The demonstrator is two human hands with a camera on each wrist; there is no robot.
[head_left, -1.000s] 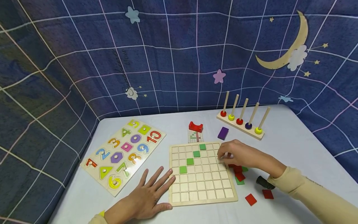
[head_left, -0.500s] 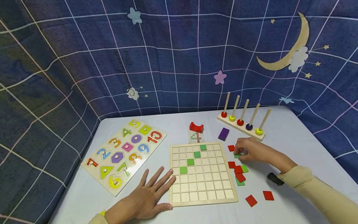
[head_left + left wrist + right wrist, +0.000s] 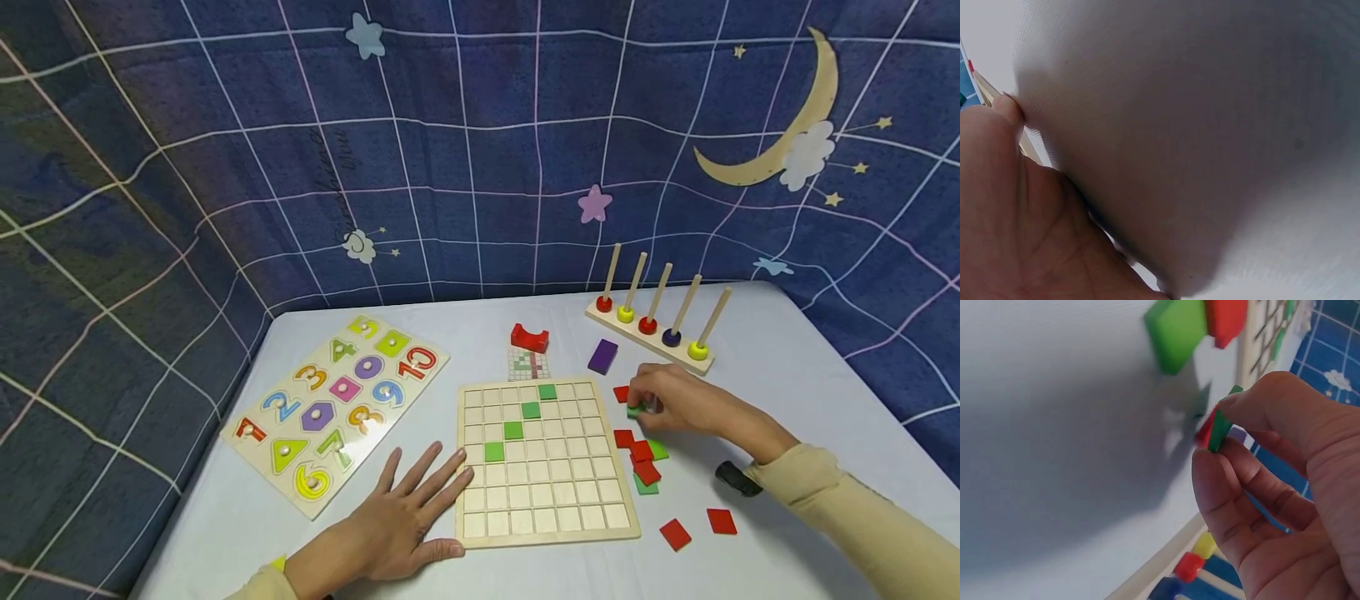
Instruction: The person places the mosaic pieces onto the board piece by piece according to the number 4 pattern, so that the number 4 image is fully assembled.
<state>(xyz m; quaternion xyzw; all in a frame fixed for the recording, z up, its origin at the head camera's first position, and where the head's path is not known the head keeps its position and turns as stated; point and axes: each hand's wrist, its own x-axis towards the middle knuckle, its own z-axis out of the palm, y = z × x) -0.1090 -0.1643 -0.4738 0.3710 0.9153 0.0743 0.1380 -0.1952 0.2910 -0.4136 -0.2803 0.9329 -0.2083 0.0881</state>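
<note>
My right hand (image 3: 675, 402) pinches a green square tile (image 3: 1216, 432) between thumb and fingertips, right of the wooden grid board (image 3: 551, 542). In the right wrist view the tile stands on edge in the grip. My left hand (image 3: 401, 525) lies spread on the table, its fingertips at the board's left edge. Four-sided cells fill the board, and several green tiles (image 3: 513, 430) lie in them in a diagonal line. Beside the board are loose red tiles (image 3: 647, 472) and green tiles (image 3: 646, 486), some overlapping. The left wrist view shows mostly palm and white cloth.
A number puzzle board (image 3: 337, 408) lies at the left. Behind the grid board are a small pattern card (image 3: 528, 365), a red block (image 3: 529, 338) and a purple block (image 3: 603, 357). A peg stand (image 3: 651, 335) with coloured beads stands at the back right.
My right hand has moved right, from the board's right edge to a green tile among the loose ones, and now pinches it. The left hand stays in place.
</note>
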